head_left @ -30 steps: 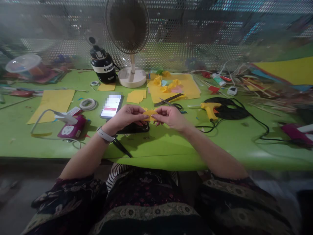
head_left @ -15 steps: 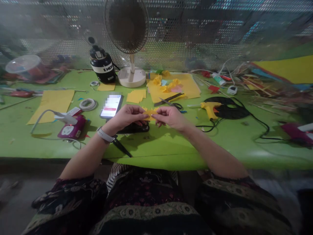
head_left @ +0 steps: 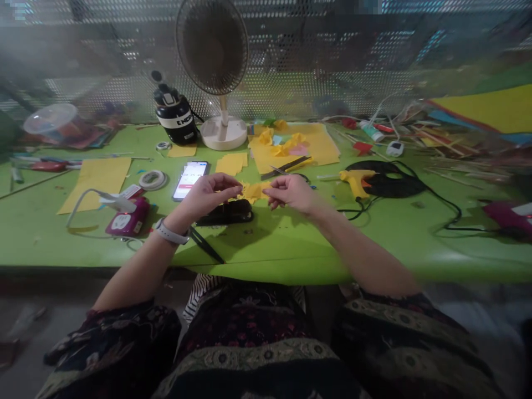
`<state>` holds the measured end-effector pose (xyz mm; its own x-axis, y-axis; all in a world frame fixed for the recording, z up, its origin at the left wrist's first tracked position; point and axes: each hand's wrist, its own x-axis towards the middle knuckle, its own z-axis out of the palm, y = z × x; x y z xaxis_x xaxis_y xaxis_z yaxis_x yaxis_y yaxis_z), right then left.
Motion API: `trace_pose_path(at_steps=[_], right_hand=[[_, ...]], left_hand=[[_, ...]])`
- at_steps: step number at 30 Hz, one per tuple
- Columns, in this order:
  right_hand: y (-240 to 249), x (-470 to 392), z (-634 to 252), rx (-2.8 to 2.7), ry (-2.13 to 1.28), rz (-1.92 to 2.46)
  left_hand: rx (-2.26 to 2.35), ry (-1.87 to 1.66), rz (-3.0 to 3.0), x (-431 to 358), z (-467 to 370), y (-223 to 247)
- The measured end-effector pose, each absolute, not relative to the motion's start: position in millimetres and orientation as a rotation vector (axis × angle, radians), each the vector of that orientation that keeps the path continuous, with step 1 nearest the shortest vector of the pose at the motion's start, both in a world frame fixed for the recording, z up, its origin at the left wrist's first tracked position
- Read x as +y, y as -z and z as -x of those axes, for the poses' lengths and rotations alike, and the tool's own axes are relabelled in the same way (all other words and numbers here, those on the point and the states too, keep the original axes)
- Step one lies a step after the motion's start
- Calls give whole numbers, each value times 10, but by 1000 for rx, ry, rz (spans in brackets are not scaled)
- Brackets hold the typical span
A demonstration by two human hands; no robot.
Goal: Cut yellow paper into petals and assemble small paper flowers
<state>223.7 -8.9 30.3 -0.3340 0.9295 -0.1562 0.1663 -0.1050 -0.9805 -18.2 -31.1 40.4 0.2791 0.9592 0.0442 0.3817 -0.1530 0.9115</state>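
Observation:
A small crinkled piece of yellow paper point(head_left: 251, 192) spans the gap between my two hands, its edges ruffled. My left hand point(head_left: 211, 194), with a pale watch band at the wrist, has thumb and forefinger pinched at the paper's left end. At the right end, my right hand point(head_left: 288, 194) pinches it between thumb and fingers. Just below the paper lies a black case point(head_left: 228, 213). Scissors point(head_left: 286, 170) rest behind my right hand, partly hidden by it. A lit phone point(head_left: 189, 176) lies behind my left hand.
A yellow glue gun point(head_left: 355, 183) lies at right on a black pad point(head_left: 393, 180), its cord trailing. Folded yellow paper pieces point(head_left: 280, 145) sit on a yellow sheet point(head_left: 320, 144). Left are a tape roll point(head_left: 152, 179) and purple power socket point(head_left: 128, 217). A fan point(head_left: 223, 133) and bottle point(head_left: 177, 119) stand behind.
My hands have drawn slightly apart, my left hand moving left, so more of the yellow paper shows between them. More of the black case is uncovered.

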Motion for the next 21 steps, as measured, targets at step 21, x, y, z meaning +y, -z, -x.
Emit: trace_pose_path(at_steps=[21], right_hand=[[-113,-180,-2045,-1533,-1588,1458]], left_hand=[[1294,-638,-2208,-410,466,-73]])
